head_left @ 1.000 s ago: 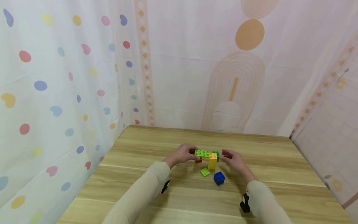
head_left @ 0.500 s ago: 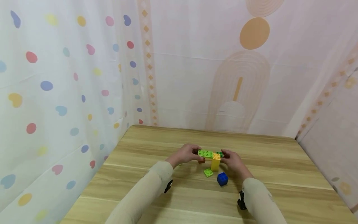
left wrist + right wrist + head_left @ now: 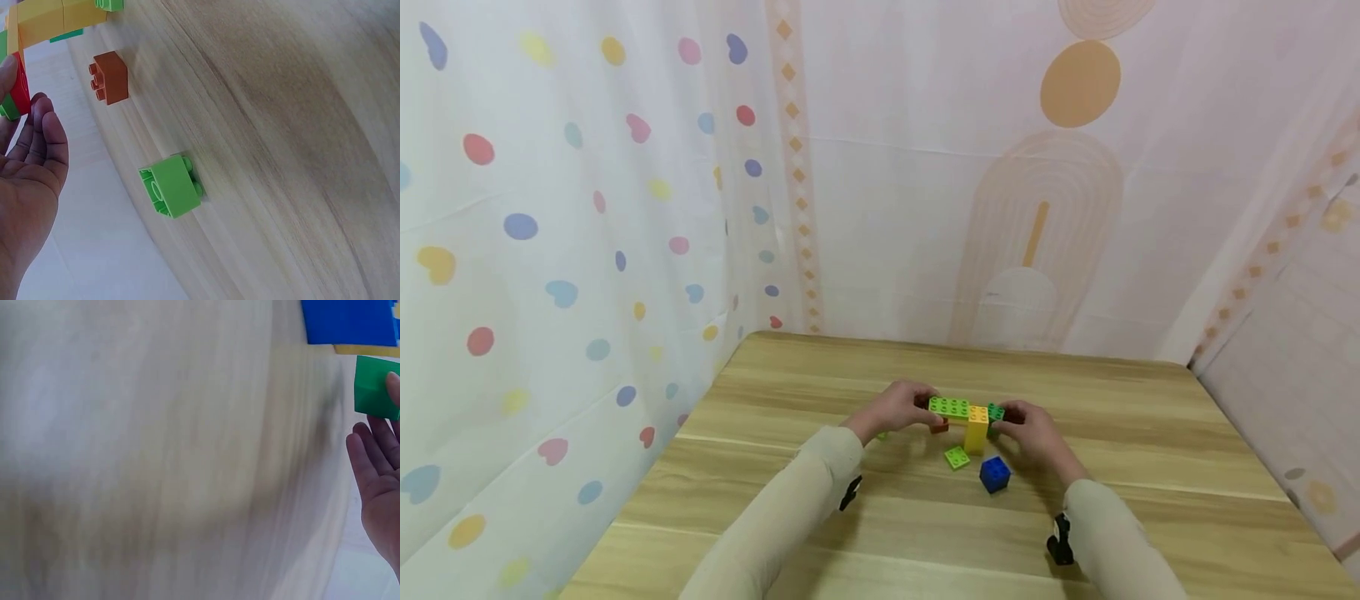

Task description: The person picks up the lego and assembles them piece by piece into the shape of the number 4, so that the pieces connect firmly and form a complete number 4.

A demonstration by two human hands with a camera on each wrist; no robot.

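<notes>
A structure of toy building bricks stands on the table, with a lime brick [image 3: 950, 407] along its top and a tall yellow column [image 3: 977, 430] at the front. My left hand [image 3: 901, 406] holds its left end. In the left wrist view the thumb lies on a red brick [image 3: 22, 86] there, beside a green one. My right hand [image 3: 1032, 427] pinches a dark green brick [image 3: 375, 387] between thumb and fingers at the structure's right side. Whether that brick is joined to the structure I cannot tell. A blue brick [image 3: 995, 474] sits in front of the column.
A flat lime piece [image 3: 957, 457] lies left of the blue brick. In the left wrist view, an orange-brown brick [image 3: 114, 79] and a light green brick [image 3: 174, 187] on its side rest near my left hand. Patterned curtains [image 3: 880, 208] border the wooden table [image 3: 820, 367].
My right hand, apart from the dark green brick at first, came in to it and took hold. The hand has since shifted slightly right. My left hand keeps its hold.
</notes>
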